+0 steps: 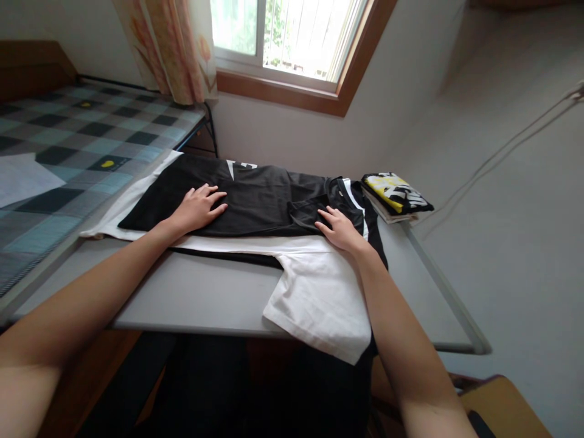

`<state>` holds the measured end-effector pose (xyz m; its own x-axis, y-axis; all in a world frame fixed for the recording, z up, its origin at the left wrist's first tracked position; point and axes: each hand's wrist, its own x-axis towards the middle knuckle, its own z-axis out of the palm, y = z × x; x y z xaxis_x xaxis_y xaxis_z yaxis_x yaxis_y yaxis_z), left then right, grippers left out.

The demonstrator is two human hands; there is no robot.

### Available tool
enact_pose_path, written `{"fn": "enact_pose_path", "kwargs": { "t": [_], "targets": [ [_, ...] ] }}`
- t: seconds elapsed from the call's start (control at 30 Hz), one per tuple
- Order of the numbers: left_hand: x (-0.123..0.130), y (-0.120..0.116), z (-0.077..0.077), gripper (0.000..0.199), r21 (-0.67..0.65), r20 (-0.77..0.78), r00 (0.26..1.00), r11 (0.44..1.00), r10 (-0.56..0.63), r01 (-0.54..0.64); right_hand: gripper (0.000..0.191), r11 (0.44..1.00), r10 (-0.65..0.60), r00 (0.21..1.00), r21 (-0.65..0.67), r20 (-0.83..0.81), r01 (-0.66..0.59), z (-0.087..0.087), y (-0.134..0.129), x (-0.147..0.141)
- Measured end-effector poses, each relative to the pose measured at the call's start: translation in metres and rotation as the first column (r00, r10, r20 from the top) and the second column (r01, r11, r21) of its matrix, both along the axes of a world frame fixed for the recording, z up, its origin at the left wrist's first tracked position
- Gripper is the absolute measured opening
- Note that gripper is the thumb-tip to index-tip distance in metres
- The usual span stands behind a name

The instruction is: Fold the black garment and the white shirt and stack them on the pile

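A black T-shirt (260, 201) with white lettering lies partly folded on the table, its collar toward the right. Under it spreads a white T-shirt (319, 292), whose sleeve hangs over the table's front edge. More black cloth shows beneath the white one. My left hand (201, 207) rests flat on the left part of the black shirt, fingers spread. On the shirt's folded sleeve near the collar lies my right hand (337, 228), its fingers apart too. Neither hand grips the cloth.
A stack of folded clothes (395, 194) sits at the back right of the grey table (219, 292). To the left is a bed with a checked cover (91, 131) and a white paper sheet (27, 176). A wooden chair (502, 404) stands at lower right.
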<state>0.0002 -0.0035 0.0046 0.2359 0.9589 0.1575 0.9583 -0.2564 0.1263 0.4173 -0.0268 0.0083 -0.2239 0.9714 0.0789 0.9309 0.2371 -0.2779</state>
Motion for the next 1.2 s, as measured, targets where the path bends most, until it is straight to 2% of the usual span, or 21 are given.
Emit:
{"fn": "enact_pose_path", "kwargs": {
  "t": [0.47, 1.2],
  "targets": [
    [0.0014, -0.0013, 0.0014, 0.057, 0.002, -0.013, 1.000, 1.000, 0.000, 0.000, 0.057, 1.000, -0.007, 1.000, -0.006, 0.029, 0.007, 0.0051, -0.0021, -0.0045],
    [0.0011, -0.0001, 0.0003, 0.055, 0.008, -0.022, 1.000, 1.000, -0.002, 0.002, 0.056, 1.000, -0.008, 1.000, -0.007, -0.017, 0.008, -0.0008, 0.0014, 0.0007]
  ]
}}
